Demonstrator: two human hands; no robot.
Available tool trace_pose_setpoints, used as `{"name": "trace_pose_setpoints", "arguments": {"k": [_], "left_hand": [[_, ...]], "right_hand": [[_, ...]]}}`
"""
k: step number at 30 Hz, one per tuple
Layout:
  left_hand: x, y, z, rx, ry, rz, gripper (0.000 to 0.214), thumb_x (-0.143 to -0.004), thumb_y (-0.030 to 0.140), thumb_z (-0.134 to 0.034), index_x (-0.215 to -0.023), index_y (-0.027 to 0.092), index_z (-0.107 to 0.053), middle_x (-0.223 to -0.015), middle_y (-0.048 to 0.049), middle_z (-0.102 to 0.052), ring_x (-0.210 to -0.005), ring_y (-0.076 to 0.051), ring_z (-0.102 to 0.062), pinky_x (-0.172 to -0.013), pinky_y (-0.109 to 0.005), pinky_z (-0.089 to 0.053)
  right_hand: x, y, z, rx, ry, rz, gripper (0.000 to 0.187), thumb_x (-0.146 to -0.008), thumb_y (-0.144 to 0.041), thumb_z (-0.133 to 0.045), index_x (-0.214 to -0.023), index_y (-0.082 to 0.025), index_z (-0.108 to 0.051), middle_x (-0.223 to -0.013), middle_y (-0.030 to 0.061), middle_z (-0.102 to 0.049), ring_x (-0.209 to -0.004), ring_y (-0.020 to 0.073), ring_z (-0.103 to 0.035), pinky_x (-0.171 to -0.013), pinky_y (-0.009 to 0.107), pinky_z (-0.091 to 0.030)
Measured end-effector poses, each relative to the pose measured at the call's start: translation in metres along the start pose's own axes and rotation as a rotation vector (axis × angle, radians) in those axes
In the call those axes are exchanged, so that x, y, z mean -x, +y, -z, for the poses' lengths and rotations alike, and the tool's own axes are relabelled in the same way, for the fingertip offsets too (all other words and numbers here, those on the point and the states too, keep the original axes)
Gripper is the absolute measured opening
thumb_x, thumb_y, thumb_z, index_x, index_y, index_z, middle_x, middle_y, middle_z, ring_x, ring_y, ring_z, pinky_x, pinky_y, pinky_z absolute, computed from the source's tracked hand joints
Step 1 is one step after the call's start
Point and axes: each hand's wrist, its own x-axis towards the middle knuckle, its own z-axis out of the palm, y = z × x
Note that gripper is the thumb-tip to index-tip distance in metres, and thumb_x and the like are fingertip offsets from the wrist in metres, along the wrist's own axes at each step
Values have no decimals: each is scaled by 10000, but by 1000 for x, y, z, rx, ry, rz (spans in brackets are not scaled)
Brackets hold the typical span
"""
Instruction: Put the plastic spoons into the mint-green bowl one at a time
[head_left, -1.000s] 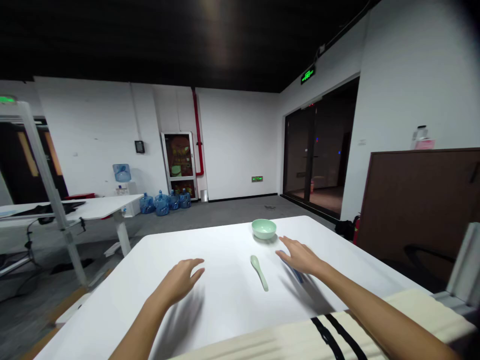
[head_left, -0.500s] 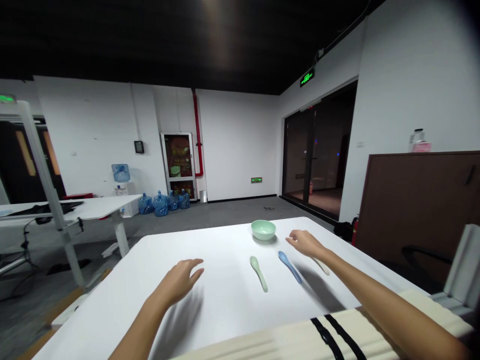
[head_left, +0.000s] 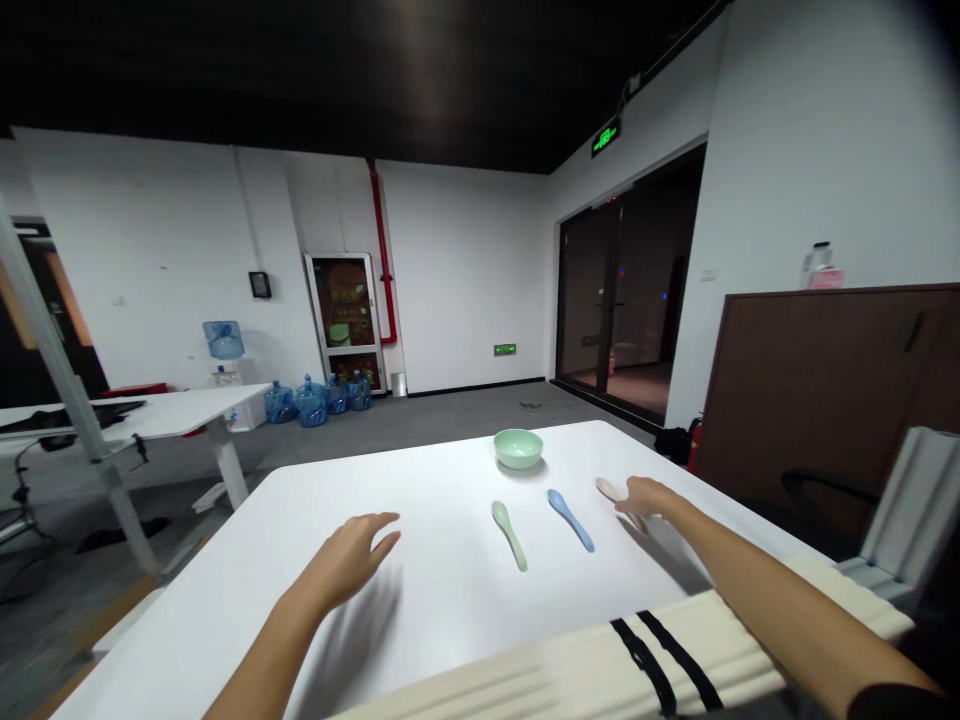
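Note:
My left hand [head_left: 356, 558] hovers over the left part of the white table [head_left: 442, 600], with its thumb and fingers apart and nothing in it. At the right, my right hand [head_left: 651, 497] is over the middle of a beige spoon [head_left: 607, 488], its fingers bent down and reaching across it. The spoon's bowl end and part of its handle show; whether the fingertips touch it is hard to see. To its left lie a blue spoon [head_left: 570, 519] and a light green spoon [head_left: 510, 535]. A green bowl [head_left: 517, 450] stands upright behind the spoons.
A cream, ribbed strip with black bands [head_left: 645, 650] runs along the near edge of the table. Beyond the right side are a brown cabinet [head_left: 825, 390] and a chair armrest [head_left: 817, 480]. Another white table [head_left: 187, 405] and several blue water bottles [head_left: 311, 403] are at the left.
My right hand has moved right and back from beside the bowl to over the beige spoon. My left hand stays nearly in place. The view has shifted slightly.

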Motion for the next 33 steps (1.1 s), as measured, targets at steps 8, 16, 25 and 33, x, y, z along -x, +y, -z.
{"name": "trace_pose_setpoints", "arguments": {"k": [8, 16, 25, 33], "left_hand": [[1, 0, 1, 4, 3, -6, 569, -904, 605, -344, -1281, 261, -596, -1296, -65, -639, -1203, -283, -575, -933, -367, -469], [0, 2, 2, 10, -17, -12, 564, -911, 594, -339, -1291, 262, -590, -1316, -62, -625, -1223, -281, -554, -980, -388, -441], [3, 9, 8, 25, -32, 4, 533, -921, 572, -350, -1306, 281, -576, -1334, -46, -613, -1247, -273, -539, -996, -395, -436], [5, 11, 10, 22, -30, 29, 509, -930, 541, -355, -1303, 276, -578, -1320, -34, -626, -1237, -266, -546, -987, -381, -439]], "right_hand": [[-2, -1, -4, 67, -126, -13, 267, -702, -246, -667, -922, -96, -646, -891, 171, -672, -735, 252, -648, -588, 311, -443], [-9, -67, 21, 35, 89, 107, 292, -820, -389, -562, -953, -141, -638, -1010, 158, -661, -855, 251, -647, -639, 297, -414], [-35, -168, 21, -51, 170, 156, 301, -823, -357, -555, -990, -141, -681, -1064, 174, -673, -937, 255, -650, -691, 278, -425], [-49, -196, 2, -39, 165, 144, 364, -788, -363, -625, -1065, -132, -675, -1086, 189, -674, -979, 268, -652, -721, 274, -452]]}}
